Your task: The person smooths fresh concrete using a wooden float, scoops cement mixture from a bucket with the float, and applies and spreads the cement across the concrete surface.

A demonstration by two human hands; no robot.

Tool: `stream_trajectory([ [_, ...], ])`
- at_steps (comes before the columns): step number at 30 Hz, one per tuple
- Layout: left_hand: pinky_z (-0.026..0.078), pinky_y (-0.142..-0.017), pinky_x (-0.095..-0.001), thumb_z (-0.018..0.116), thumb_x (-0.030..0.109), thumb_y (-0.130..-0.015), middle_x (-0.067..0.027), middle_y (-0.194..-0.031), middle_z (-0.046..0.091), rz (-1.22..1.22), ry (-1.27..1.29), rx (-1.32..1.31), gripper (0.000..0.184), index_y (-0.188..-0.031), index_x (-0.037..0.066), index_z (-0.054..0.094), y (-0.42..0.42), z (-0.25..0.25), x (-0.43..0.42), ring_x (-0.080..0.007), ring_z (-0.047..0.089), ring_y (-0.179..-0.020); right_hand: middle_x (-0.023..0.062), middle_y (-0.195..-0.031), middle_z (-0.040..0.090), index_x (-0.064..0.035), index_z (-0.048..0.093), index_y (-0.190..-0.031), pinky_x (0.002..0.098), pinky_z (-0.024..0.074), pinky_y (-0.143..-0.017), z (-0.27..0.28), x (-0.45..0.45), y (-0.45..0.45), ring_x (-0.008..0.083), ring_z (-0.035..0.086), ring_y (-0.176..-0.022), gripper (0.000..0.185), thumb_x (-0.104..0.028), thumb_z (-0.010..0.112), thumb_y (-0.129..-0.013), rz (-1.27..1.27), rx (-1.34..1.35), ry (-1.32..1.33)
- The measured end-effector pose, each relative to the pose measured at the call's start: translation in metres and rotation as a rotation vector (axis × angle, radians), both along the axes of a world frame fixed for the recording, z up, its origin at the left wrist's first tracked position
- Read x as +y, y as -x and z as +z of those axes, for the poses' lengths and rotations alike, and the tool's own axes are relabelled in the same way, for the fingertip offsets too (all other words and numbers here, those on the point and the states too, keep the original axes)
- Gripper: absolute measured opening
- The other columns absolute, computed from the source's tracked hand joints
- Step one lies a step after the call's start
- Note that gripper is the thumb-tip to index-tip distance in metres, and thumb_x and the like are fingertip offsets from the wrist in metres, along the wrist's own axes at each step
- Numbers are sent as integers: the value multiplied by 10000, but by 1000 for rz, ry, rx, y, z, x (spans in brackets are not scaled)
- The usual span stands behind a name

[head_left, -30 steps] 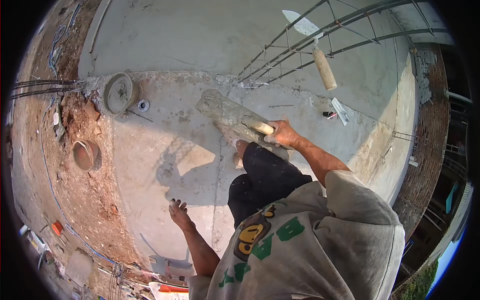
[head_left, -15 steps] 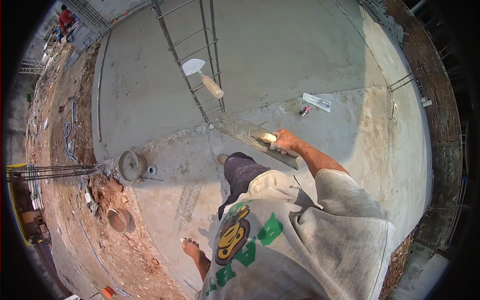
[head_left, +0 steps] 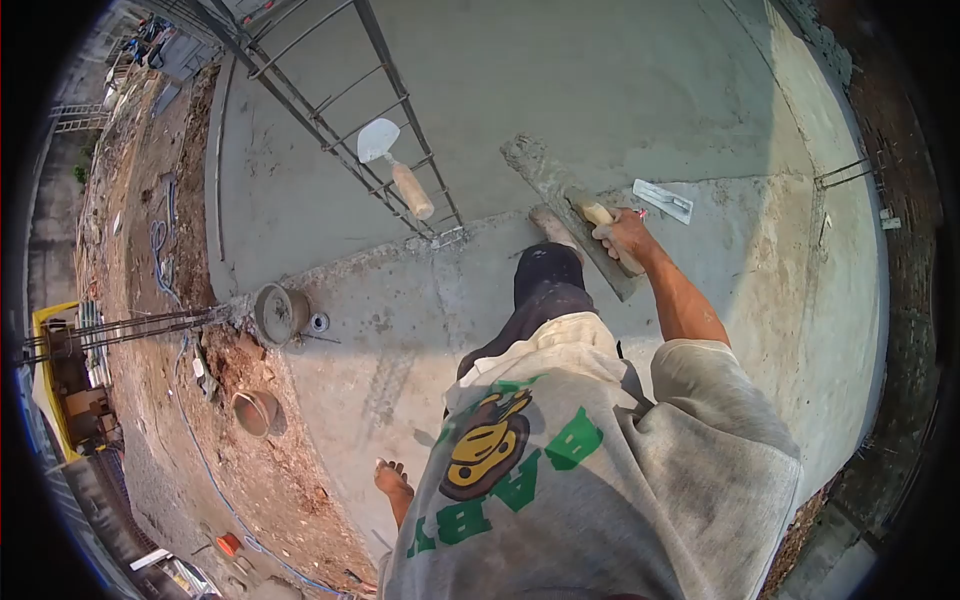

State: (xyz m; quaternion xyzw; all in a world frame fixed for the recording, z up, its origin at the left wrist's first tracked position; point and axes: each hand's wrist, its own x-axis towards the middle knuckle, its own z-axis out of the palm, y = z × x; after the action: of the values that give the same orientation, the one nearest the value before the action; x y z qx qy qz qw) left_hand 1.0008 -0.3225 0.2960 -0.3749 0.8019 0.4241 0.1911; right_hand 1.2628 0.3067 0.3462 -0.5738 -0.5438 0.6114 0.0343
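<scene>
My right hand (head_left: pixel 625 235) is closed around the pale handle of a long, cement-coated float (head_left: pixel 545 175). The float slants over the edge of the smooth grey concrete, beside my bare foot (head_left: pixel 555 228). Low on my left side, my left hand (head_left: pixel 393 476) hangs with its fingers apart and nothing in it. A pointing trowel (head_left: pixel 410 190) with a wooden handle rests at the upright rebar cage (head_left: pixel 385 70). Just past my right hand lies a flat steel trowel (head_left: pixel 663 200) on the slab.
A grey bucket (head_left: pixel 281 314) stands at the slab's left edge next to a small round roll (head_left: pixel 319 322). Horizontal rebar (head_left: pixel 130 328) juts in from the left. On the dirt are a brown bucket (head_left: pixel 255 412) and a blue hose (head_left: pixel 215 485).
My right hand has carried the float forward and to the right, turning it steeper. My foot has stepped forward to the concrete's edge. My left hand stays low and empty.
</scene>
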Motion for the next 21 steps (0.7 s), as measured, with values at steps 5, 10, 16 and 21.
stream_trajectory([
  [5, 345, -509, -290, 513, 317, -914, -12, -801, 550, -6, 42, -40, 216, -940, 104, 539, -4, 3, 97, -152, 548, -648, 37, -628, 554, -8, 617, -982, 281, 445, -430, -53, 100, 26, 127, 516, -475, 302, -106, 671, -702, 107, -54, -23],
  [10, 422, -621, -330, 545, 258, -910, -42, -837, 569, -338, 84, 215, 248, -1038, 46, 559, 21, -36, 213, -163, 539, -741, 59, -659, 593, -8, 612, -978, 279, 491, -476, -112, 194, 75, 140, 570, -510, 305, -123, 669, -701, 316, -65, -56],
  [16, 456, -800, -369, 525, 249, -921, -166, -970, 624, -775, 403, 297, 339, -1092, -41, 563, 84, -161, 281, -274, 591, -887, 39, -662, 552, 2, 606, -974, 263, 453, -445, -260, 263, 153, 110, 526, -500, 285, -130, 669, -729, 398, 73, 79],
  [21, 474, -822, -365, 567, 216, -908, -202, -1029, 626, -856, 403, 427, 317, -1084, -47, 574, 153, -292, 384, -295, 606, -944, 18, -636, 520, 3, 597, -988, 251, 427, -439, -409, 300, 233, 94, 500, -499, 279, -127, 659, -750, 459, 88, 119],
])
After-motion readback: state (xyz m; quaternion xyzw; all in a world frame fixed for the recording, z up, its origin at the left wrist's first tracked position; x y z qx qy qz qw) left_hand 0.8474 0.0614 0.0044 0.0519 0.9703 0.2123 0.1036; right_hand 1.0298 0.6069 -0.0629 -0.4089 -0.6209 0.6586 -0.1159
